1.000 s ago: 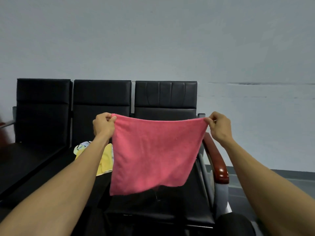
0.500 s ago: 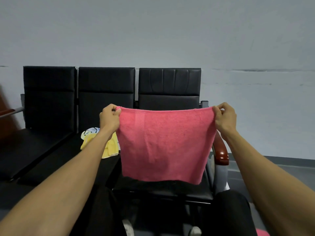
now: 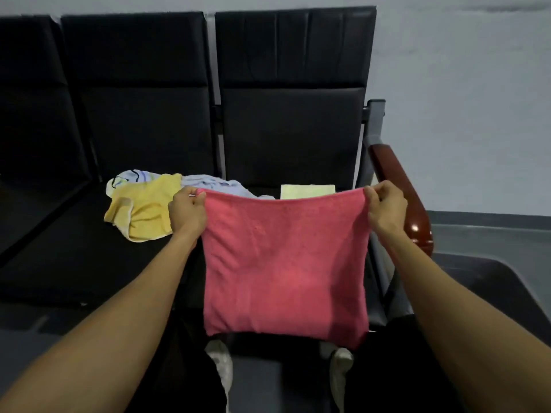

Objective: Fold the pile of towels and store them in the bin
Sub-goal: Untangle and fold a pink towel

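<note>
Head view, looking down along two bare forearms: the left hand (image 3: 187, 210) pinches one top corner of a square coral-pink terry towel (image 3: 284, 268), the right hand (image 3: 386, 207) pinches the other, fingers curled tight on the hem; the cloth hangs stretched between them, in front of the black padded seat (image 3: 295, 186), its lower edge loose above the person's shoes; judging by that, it's the opening of a fold, and the next move calls for bringing the two corners together or laying the cloth flat on the seat. Right of the arm, a dark grey plastic bin (image 3: 489, 281) shows only a rim and some wall; what's inside, I can't tell. Further back, a crumpled yellow towel (image 3: 146, 208) and pale blue cloths (image 3: 208, 183) wait unfolded; a pale green folded towel (image 3: 307, 190) lies just beyond the pink hem.
</note>
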`<state>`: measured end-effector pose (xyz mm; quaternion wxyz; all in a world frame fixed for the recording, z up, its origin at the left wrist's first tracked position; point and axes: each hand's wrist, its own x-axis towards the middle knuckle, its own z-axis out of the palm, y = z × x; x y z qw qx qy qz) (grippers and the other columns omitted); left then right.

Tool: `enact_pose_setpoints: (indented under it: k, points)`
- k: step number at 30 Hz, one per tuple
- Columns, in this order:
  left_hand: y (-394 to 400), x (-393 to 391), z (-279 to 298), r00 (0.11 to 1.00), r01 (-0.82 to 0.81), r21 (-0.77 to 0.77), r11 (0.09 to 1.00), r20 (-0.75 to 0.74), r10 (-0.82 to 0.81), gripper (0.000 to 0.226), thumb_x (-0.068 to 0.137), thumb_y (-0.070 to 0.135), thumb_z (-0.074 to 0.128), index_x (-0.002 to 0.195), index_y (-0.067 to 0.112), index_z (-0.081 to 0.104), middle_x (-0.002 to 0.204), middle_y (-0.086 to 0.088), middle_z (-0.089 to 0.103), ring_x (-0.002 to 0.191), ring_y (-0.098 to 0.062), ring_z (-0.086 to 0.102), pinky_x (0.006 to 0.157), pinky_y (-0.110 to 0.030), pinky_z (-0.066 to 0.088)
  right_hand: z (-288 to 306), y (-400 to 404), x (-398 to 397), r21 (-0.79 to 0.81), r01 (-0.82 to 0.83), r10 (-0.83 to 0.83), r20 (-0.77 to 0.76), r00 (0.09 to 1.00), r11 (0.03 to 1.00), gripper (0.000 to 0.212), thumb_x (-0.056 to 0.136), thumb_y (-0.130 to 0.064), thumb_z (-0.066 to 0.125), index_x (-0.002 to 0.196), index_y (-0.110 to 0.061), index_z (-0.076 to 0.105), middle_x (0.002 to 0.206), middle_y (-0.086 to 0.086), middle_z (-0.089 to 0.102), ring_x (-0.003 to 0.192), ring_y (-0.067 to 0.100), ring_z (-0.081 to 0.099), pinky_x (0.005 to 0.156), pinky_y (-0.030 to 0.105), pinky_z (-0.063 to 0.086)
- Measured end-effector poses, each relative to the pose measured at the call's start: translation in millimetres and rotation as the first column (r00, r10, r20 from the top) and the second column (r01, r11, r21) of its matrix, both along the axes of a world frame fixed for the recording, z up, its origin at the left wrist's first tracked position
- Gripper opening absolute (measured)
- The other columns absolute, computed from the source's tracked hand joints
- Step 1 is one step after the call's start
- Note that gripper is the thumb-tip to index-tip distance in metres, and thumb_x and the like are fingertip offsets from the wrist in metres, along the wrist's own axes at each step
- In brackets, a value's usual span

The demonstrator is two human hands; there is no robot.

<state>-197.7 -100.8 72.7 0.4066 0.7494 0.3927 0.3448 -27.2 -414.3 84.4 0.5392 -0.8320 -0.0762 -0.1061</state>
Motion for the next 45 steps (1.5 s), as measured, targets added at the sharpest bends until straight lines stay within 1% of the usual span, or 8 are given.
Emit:
enact_pose_setpoints:
  k: [4, 8, 12, 21, 26, 35, 39, 45]
  points:
    - [11, 32, -40, 0.998, -0.041, -0.042, 0.998, -0.049, 0.039, 0.012, 0.102, 0.016, 0.055, 0.1, 0.01, 0.066, 0.101, -0.011, 0.07, 0.095, -0.029, 0.066, 0.088, -0.043, 0.055, -42, 20, 25, -0.027, 0.01, -0.011, -0.025, 1.0, 1.0, 0.018, 0.101, -0.019, 0.055, 0.085, -0.01, 0.058, 0.077, -0.005, 0.058, 0.067, 0.001, 0.051, 0.065, 0.02, 0.038]
    - [17, 51, -80, 0.995, -0.042, -0.12, 0.992, -0.092, 0.032, 0.017, 0.101, 0.017, 0.057, 0.1, 0.004, 0.067, 0.094, -0.01, 0.07, 0.088, -0.028, 0.066, 0.085, -0.042, 0.055, -85, 36, 49, -0.02, 0.021, -0.023, -0.084, 0.996, 1.0, 0.019, 0.101, -0.017, 0.055, 0.085, -0.008, 0.059, 0.074, -0.006, 0.058, 0.067, 0.0, 0.051, 0.054, 0.008, 0.036]
    - [23, 68, -101, 0.992, -0.01, -0.206, 0.978, -0.126, -0.017, 0.019, 0.097, 0.015, 0.059, 0.09, 0.001, 0.07, 0.075, -0.004, 0.064, 0.066, -0.015, 0.055, 0.067, -0.033, 0.049, -115, 50, 73, -0.016, -0.003, -0.001, -0.222, 0.975, 1.0, 0.022, 0.1, -0.021, 0.057, 0.085, -0.007, 0.064, 0.072, -0.003, 0.061, 0.067, 0.006, 0.056, 0.067, 0.025, 0.043]
    - [3, 94, -106, 0.976, 0.101, -0.297, 0.95, -0.155, -0.152, 0.01, 0.097, 0.019, 0.063, 0.089, 0.015, 0.069, 0.086, 0.0, 0.071, 0.074, -0.014, 0.063, 0.072, -0.03, 0.051, -130, 77, 76, 0.054, -0.077, 0.092, -0.357, 0.93, 0.996, 0.029, 0.093, -0.032, 0.065, 0.068, -0.018, 0.062, 0.06, -0.003, 0.06, 0.058, 0.016, 0.054, 0.065, 0.038, 0.048]
    - [-26, 102, -106, 0.948, 0.262, -0.52, 0.813, -0.021, -0.318, 0.007, 0.095, 0.007, 0.065, 0.089, 0.005, 0.067, 0.076, -0.01, 0.065, 0.059, -0.014, 0.065, 0.059, -0.031, 0.057, -125, 98, 55, 0.179, -0.171, 0.233, -0.431, 0.872, 0.969, 0.028, 0.094, -0.022, 0.068, 0.068, -0.014, 0.063, 0.06, -0.001, 0.059, 0.052, 0.014, 0.056, 0.049, 0.027, 0.049]
    - [-56, 113, -117, 0.889, 0.378, -0.549, 0.745, -0.009, -0.458, 0.01, 0.093, 0.006, 0.07, 0.084, 0.005, 0.066, 0.069, -0.012, 0.062, 0.057, -0.017, 0.064, 0.06, -0.032, 0.058, -121, 117, 27, 0.318, -0.315, 0.439, -0.48, 0.76, 0.894, 0.016, 0.089, -0.006, 0.073, 0.073, -0.01, 0.074, 0.064, 0.006, 0.069, 0.055, 0.019, 0.065, 0.054, 0.028, 0.056]
    - [-59, 113, -117, 0.879, 0.403, -0.562, 0.722, 0.017, -0.477, 0.002, 0.092, 0.001, 0.069, 0.091, 0.002, 0.068, 0.077, -0.015, 0.066, 0.06, -0.018, 0.068, 0.06, -0.027, 0.059, -120, 119, 22, 0.266, -0.41, 0.489, -0.476, 0.731, 0.872, 0.017, 0.088, 0.0, 0.071, 0.081, -0.014, 0.077, 0.063, -0.001, 0.071, 0.061, 0.013, 0.069, 0.062, 0.03, 0.06]
    - [-60, 110, -115, 0.869, 0.429, -0.578, 0.694, 0.055, -0.491, 0.011, 0.089, -0.005, 0.071, 0.099, -0.003, 0.069, 0.085, -0.02, 0.067, 0.065, -0.018, 0.07, 0.063, -0.026, 0.06, -117, 118, 19, 0.159, -0.427, 0.452, -0.429, 0.782, 0.89, 0.005, 0.086, -0.005, 0.076, 0.086, -0.01, 0.078, 0.076, 0.011, 0.074, 0.072, 0.024, 0.074, 0.064, 0.039, 0.063]
